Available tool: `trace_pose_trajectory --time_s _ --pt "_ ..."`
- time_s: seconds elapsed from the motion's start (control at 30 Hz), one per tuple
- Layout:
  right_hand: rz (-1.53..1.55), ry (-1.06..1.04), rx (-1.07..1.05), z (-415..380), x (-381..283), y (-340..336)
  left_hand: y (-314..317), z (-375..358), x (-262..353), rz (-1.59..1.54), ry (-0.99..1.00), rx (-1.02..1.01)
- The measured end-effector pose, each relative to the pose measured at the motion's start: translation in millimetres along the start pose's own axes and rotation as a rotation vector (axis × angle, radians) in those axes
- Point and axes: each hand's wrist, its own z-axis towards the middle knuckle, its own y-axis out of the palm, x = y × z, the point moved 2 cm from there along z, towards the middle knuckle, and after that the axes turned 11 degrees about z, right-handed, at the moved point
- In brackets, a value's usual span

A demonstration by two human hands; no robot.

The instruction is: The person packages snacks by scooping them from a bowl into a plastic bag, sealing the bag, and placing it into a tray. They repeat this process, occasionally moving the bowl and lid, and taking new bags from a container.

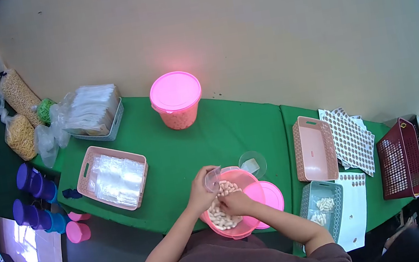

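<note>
A pink tub [252,185] holds many whitish, peanut-shaped pieces [224,221] at the table's front edge. Above its left rim, my left hand [200,191] is closed around a small clear plastic cup [212,180], tilted over the pieces. My right hand [236,203] reaches down into the tub and touches the pieces; its fingertips are hidden among them. A round pink lid [274,203] lies partly beneath the tub on the right. Just behind the tub sits a clear round dish [259,162] with a white item inside.
A lidded pink tub [179,115] stands at the back. To the left are a basket of clear bags [118,178] and a basket of white packets [91,111]. On the right are a pink basket [315,155], a grey basket with filled packs [308,197], sticker sheets [350,136] and a maroon basket [400,155].
</note>
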Motion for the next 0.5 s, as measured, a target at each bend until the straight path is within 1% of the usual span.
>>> trace_pose_trajectory --time_s 0.07,0.13,0.2,0.23,0.33,0.4,0.43,0.5 --pt "0.064 0.051 -0.128 -2.0 -2.6 7.8 -4.3 -0.7 -2.0 0.042 0.01 0.031" --pt "0.097 0.03 -0.102 -5.1 -4.2 1.6 -8.7 -2.6 -4.1 0.08 0.018 0.048" --pt "0.221 0.069 -0.164 -7.1 -3.1 -8.5 -12.8 -1.4 -8.2 0.126 0.009 0.077" --pt "0.219 0.069 -0.165 -8.5 -3.6 -12.2 -14.0 -0.7 -10.6 0.124 0.009 0.079" --pt "0.265 0.066 -0.12 -13.3 -12.5 -26.5 -19.8 -0.8 -18.2 0.154 0.018 0.12" --pt "0.306 0.072 -0.049 -19.6 -23.0 -42.7 -23.6 -1.4 -20.7 0.193 0.019 0.131" --pt "0.307 0.07 -0.051 -22.7 -23.4 -45.9 -25.3 -2.2 -20.6 0.194 0.018 0.133" --pt "0.302 0.058 0.054 -29.4 -23.0 -54.3 -29.0 -4.2 -18.0 0.26 0.03 0.149"
